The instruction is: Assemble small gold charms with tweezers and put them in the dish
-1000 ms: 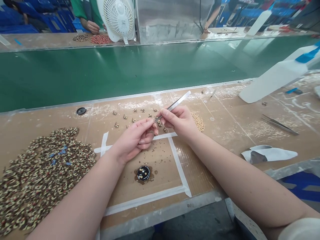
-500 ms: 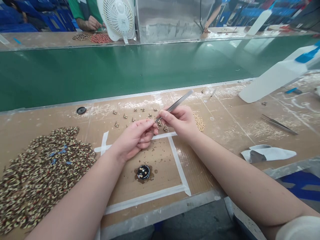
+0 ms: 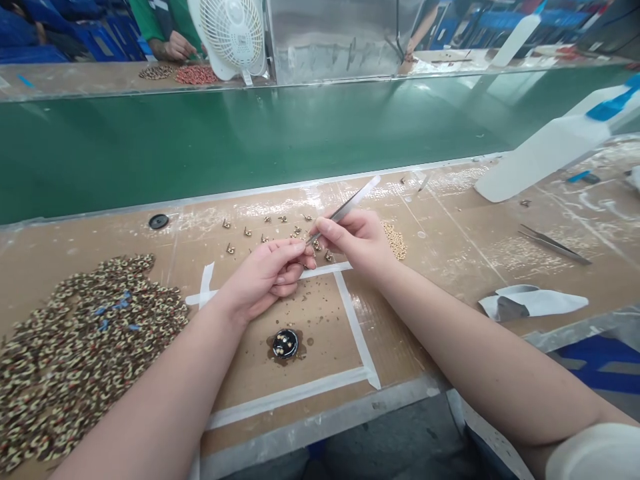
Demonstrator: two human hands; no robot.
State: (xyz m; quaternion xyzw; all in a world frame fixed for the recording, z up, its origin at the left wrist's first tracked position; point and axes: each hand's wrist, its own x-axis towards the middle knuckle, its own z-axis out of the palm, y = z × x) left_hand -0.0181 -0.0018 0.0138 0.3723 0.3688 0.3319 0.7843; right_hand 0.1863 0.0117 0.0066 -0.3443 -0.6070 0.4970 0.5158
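My right hand [image 3: 357, 241] grips a pair of metal tweezers [image 3: 350, 205], its tip pointing down-left to my left fingertips. My left hand [image 3: 270, 273] is closed in a pinch at that tip; whatever sits between its fingers is too small to make out. Several small dark-and-pale pieces [image 3: 247, 232] lie spread on the cardboard behind my hands. Beside my right wrist is a patch of tiny cream beads [image 3: 395, 241]. Below my hands, a small black dish [image 3: 285, 344] holds dark liquid and a few pale beads, with wet spots around it.
A large pile of dark-and-cream pieces [image 3: 90, 347] covers the left. A black round cap [image 3: 159, 221] lies behind it. On the right are a white bottle [image 3: 545, 157], other tweezers [image 3: 555, 244] and a white wrap [image 3: 535, 303]. Beyond the green belt [image 3: 225, 143], a person's hands [image 3: 179, 47] work near a fan [image 3: 233, 37].
The whole view has shifted slightly, so things appear a little further left. Both hands keep the same pose, with the tweezers' tip still at my left fingertips.
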